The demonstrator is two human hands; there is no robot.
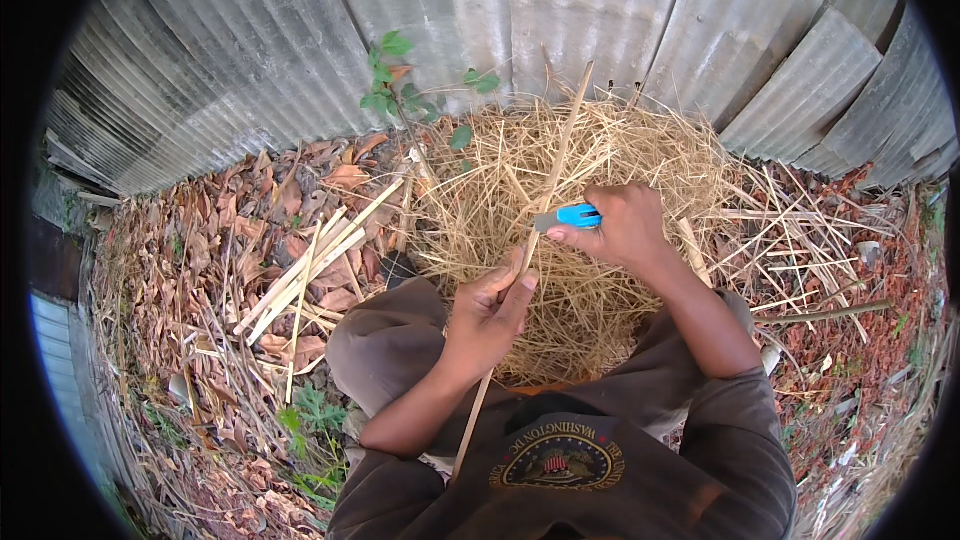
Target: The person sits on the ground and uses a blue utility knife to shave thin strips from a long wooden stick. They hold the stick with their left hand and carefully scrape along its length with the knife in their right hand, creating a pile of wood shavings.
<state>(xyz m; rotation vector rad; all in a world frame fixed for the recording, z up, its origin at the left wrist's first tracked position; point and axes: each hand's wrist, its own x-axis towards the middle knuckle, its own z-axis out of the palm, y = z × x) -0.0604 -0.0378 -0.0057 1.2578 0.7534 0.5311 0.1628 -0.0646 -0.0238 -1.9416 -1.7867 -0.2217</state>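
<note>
A long, thin strip of split bamboo (562, 148) slants from my lap up toward the metal fence. My left hand (490, 312) is closed around it near its middle, thumb along the strip. Just above that, my right hand (622, 225) grips a blue utility knife (578, 216). Its short grey blade lies against the strip, a little beyond my left fingers. Beneath both hands spreads a heap of pale, curly shavings (640, 155), between my bent knees. The strip's lower end rests against my dark shirt.
Several split bamboo strips (318, 258) lie on dry brown leaves (225, 230) to the left. More thin sticks (800, 230) are scattered at the right. A corrugated metal fence (440, 30) closes off the far side, with a leafy green plant (385, 90) before it.
</note>
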